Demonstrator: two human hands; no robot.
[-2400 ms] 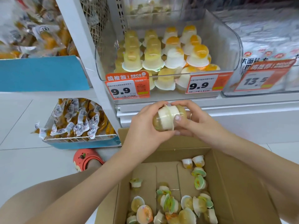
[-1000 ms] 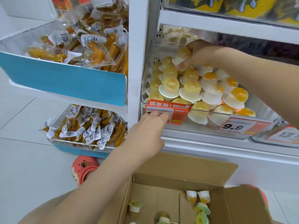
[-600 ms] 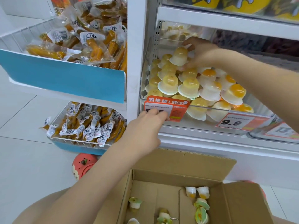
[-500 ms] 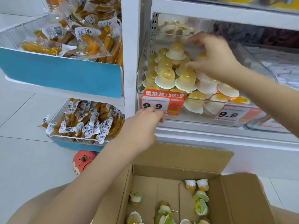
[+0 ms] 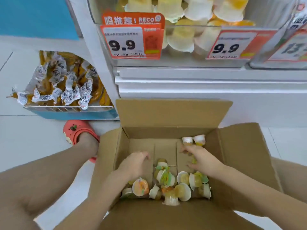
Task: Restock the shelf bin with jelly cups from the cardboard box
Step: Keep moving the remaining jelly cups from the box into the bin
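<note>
Both hands are down in the cardboard box (image 5: 245, 146), with loose jelly cups (image 5: 172, 183) piled just below the fingers. Left hand (image 5: 135, 163) and right hand (image 5: 201, 159) are curled, but what's grasped can't be told. Cups look light, slick and squashy, so they're probably best pinched round the rim.

Snack packs (image 5: 61, 83): in a wire basket, up and left of the hands.
Price tags (image 5: 131, 41): orange, say 9.9, above the hands.
Red shoe (image 5: 78, 133): on the floor, left of the hands.
</note>
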